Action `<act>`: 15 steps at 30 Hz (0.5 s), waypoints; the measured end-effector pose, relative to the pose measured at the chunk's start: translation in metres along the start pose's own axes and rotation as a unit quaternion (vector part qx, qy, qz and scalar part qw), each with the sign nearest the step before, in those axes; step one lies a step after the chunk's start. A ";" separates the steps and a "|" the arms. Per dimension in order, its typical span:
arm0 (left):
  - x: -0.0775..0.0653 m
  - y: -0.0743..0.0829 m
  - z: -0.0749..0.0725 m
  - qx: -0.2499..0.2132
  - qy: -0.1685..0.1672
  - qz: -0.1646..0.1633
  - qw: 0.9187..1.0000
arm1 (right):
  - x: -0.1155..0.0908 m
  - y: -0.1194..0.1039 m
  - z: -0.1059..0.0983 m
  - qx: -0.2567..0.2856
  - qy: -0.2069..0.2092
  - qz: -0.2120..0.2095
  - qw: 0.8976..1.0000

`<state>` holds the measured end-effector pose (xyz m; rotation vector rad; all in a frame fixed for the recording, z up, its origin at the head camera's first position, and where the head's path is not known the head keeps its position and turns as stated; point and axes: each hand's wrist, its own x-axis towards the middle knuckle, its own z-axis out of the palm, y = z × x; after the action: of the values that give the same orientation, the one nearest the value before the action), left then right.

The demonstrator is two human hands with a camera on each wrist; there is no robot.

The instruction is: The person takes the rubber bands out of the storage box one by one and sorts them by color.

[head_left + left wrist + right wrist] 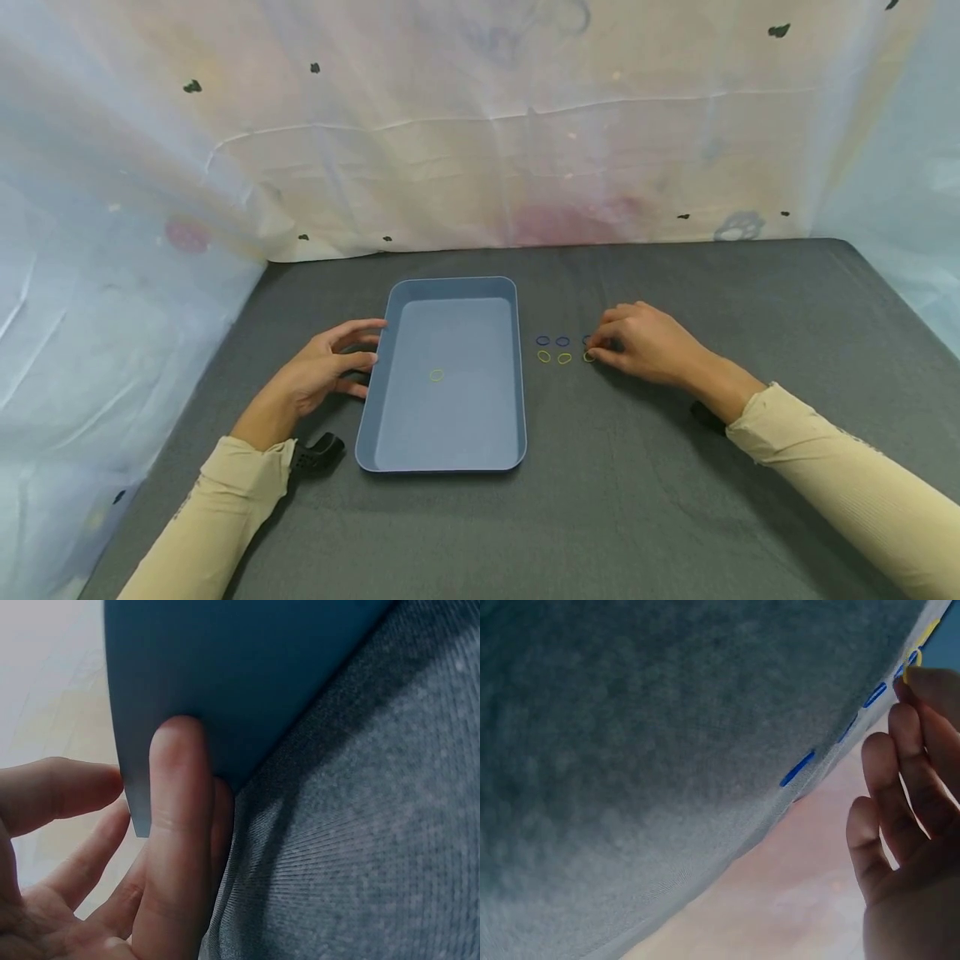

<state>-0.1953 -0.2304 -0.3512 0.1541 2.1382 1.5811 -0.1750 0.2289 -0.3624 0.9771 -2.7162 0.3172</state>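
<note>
A blue-grey tray [459, 429] lies on the grey cloth, with one thin yellow rubber band [437, 376] inside it. My left hand [322, 368] is at the tray's left wall, its extended fingertips touching the side. To the right of the tray, blue rubber bands [562, 342] form a row, and yellow rubber bands [564, 358] form another just in front. My right hand [647, 343] is over the right end of these rows. Between its thumb and index finger it pinches a yellow rubber band [913, 669]; the other fingers are spread loosely.
Grey cloth [600, 508] covers the table. Pale patterned sheets [465, 167] hang behind it and along the sides. A black strap piece [320, 454] shows by the left wrist, and a dark one [707, 417] beneath the right wrist.
</note>
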 end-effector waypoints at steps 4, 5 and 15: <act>0.000 0.000 0.000 -0.001 0.002 0.002 1.000 | 0.000 0.000 0.001 0.003 -0.009 0.000 1.000; 0.000 0.000 0.000 -0.001 0.002 0.002 1.000 | 0.000 0.000 0.001 0.004 -0.010 -0.001 1.000; 0.001 -0.001 0.001 0.000 0.004 0.001 1.000 | -0.002 0.001 0.002 0.008 -0.022 0.010 1.000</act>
<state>-0.1953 -0.2298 -0.3522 0.1503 2.1455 1.5847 -0.1745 0.2305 -0.3645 0.9730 -2.7685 0.3265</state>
